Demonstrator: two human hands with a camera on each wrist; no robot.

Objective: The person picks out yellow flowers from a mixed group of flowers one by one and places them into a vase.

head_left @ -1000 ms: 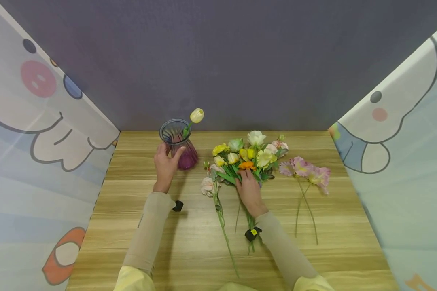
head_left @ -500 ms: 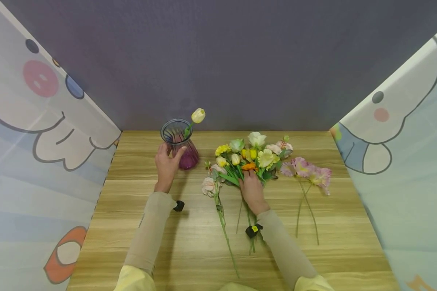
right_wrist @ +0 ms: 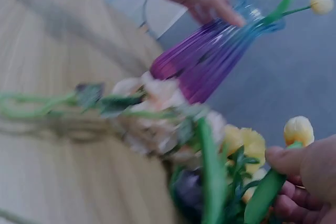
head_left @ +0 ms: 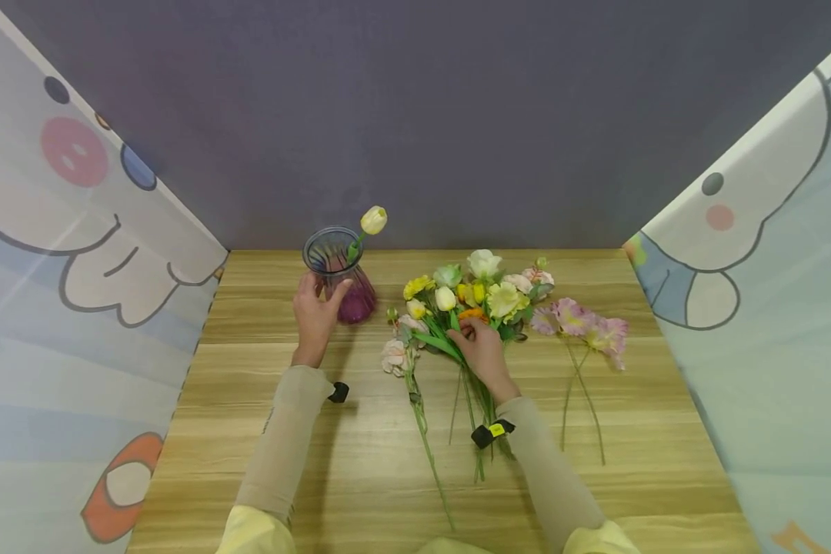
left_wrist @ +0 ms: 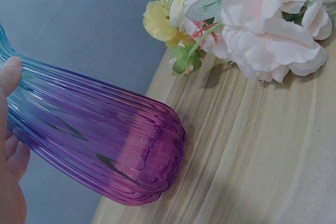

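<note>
My left hand (head_left: 315,319) holds the ribbed glass vase (head_left: 357,302), its fingers and thumb around the neck. Blue at the rim and purple at the base, the vase stands upright at the back left. One pale yellow tulip (head_left: 374,221) leans out of it to the right. Over the pile of artificial flowers, my right hand (head_left: 486,352) pinches another pale tulip (head_left: 445,298) by its stem, just below the head. In the right wrist view, thumb and fingers close on its green leaf and stem (right_wrist: 266,195). An orange flower (head_left: 472,314) lies just behind these fingers.
White, green and yellow flowers (head_left: 504,300) lie bunched in the middle, stems toward the person. Pink-white blooms (head_left: 395,356) on a long stem lie left of them, purple-pink flowers (head_left: 589,327) to the right. A dark wall (head_left: 422,123) borders the wooden table's (head_left: 249,431) back edge.
My right hand has drawn back slightly from among the blooms, now with a pale tulip between its fingers. That tulip's head has risen a little. The left hand stays on the vase.
</note>
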